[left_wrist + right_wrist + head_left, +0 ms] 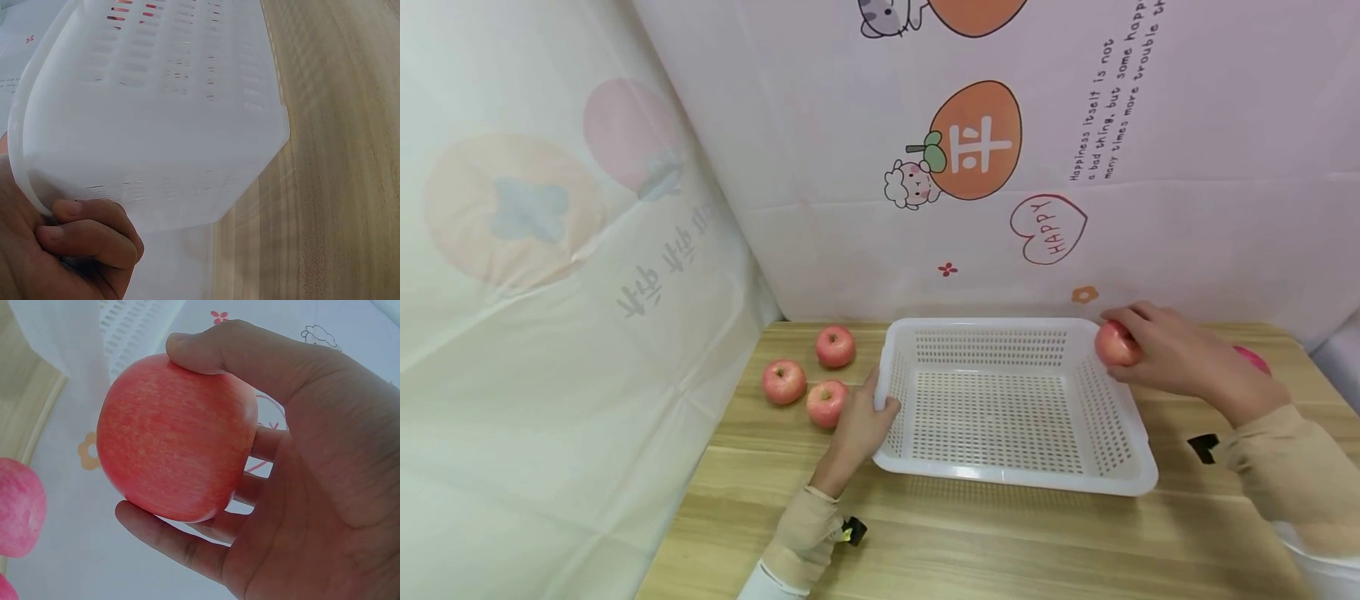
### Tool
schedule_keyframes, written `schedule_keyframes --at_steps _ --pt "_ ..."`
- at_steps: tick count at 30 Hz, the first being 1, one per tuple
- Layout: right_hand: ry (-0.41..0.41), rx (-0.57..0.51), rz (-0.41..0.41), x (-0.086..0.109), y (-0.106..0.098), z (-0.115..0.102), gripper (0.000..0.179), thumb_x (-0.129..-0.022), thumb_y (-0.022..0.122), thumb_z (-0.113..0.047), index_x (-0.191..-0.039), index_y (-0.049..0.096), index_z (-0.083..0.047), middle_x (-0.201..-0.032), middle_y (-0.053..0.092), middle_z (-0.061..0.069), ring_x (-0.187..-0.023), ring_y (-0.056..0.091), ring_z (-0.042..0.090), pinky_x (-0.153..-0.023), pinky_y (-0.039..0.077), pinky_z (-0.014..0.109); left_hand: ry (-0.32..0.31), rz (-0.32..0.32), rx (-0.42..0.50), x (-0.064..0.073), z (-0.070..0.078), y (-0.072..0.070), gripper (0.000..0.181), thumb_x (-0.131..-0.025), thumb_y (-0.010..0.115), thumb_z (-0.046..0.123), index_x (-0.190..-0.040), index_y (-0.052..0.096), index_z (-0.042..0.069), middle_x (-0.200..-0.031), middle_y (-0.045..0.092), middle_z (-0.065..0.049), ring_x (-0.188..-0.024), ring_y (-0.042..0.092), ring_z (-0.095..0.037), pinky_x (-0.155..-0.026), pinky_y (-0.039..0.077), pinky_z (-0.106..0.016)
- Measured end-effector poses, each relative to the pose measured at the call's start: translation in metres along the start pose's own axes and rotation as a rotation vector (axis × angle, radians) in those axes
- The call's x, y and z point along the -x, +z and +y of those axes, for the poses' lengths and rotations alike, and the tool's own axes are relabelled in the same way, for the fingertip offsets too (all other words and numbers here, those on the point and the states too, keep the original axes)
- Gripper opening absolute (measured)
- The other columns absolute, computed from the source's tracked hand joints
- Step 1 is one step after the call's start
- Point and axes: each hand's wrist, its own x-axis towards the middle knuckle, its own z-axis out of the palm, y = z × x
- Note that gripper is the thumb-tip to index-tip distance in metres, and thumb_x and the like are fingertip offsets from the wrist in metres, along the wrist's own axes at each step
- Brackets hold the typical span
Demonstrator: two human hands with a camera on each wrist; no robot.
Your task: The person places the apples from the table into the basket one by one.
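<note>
A white plastic basket (1000, 477) with perforated walls and floor sits on the wooden table, nothing inside it. My left hand (859, 425) grips its left rim, thumb over the inside and fingers curled outside; the left wrist view shows the basket wall (156, 131) close beside those fingers. My right hand (1180, 354) holds a red apple (178, 437) at the basket's right rim, thumb on one side and fingers round the other. In the head view the held apple (1116, 343) is partly covered by the fingers.
Left of the basket lie three apples: one at the back (835, 346), one further left (784, 382), one beside my left hand (827, 404). Another pinkish-red fruit (1253, 360) shows behind my right wrist. A printed cloth (850, 250) hangs behind the table.
</note>
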Motion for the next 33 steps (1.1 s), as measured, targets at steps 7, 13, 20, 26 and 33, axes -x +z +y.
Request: schedule_keyframes --at_steps 7,13,20,26,33 --pt "0.005 -0.012 -0.030 -0.008 -0.002 -0.012 0.086 -0.084 0.086 -0.036 -0.154 0.048 -0.003 -0.150 0.046 0.030 -0.127 0.048 0.053 -0.093 0.053 0.068 0.006 -0.004 0.022 0.001 0.002 0.000 0.064 -0.098 0.060 0.011 -0.159 0.044 0.001 -0.118 0.077 -0.021 -0.084 0.074 -0.018 -0.073 0.064 -0.036" --pt "-0.039 -0.014 -0.010 -0.016 0.000 -0.019 0.083 -0.085 0.085 -0.036 -0.153 0.050 -0.003 -0.149 0.048 0.031 -0.127 0.050 0.053 -0.094 0.053 0.068 0.012 0.003 0.027 0.001 0.001 0.000 0.063 -0.098 0.060 0.010 -0.159 0.045 0.001 -0.119 0.077 -0.020 -0.086 0.074 -0.019 -0.076 0.064 -0.038" --pt "-0.073 -0.022 -0.017 -0.026 0.001 -0.030 0.084 -0.085 0.085 -0.038 -0.153 0.050 -0.002 -0.157 0.042 0.031 -0.129 0.051 0.053 -0.095 0.054 0.068 0.005 -0.003 0.040 0.001 0.002 0.000 0.064 -0.099 0.060 0.010 -0.160 0.044 0.000 -0.120 0.076 -0.021 -0.086 0.074 -0.019 -0.075 0.064 -0.037" --pt "-0.105 -0.040 0.019 -0.034 0.003 -0.039 0.078 -0.083 0.086 -0.033 -0.148 0.056 -0.001 -0.145 0.051 0.024 -0.120 0.056 0.046 -0.089 0.056 0.060 0.008 0.005 0.032 0.001 0.002 0.000 0.063 -0.099 0.061 0.010 -0.159 0.045 0.000 -0.119 0.076 -0.020 -0.086 0.073 -0.019 -0.077 0.064 -0.040" --pt "-0.132 -0.040 0.025 -0.041 0.006 -0.048 0.074 -0.082 0.086 -0.028 -0.145 0.058 -0.001 -0.139 0.055 0.027 -0.121 0.052 0.044 -0.085 0.058 0.056 0.002 0.007 0.030 0.001 0.002 0.000 0.063 -0.098 0.061 0.009 -0.159 0.046 0.000 -0.118 0.077 -0.020 -0.086 0.073 -0.019 -0.077 0.064 -0.040"
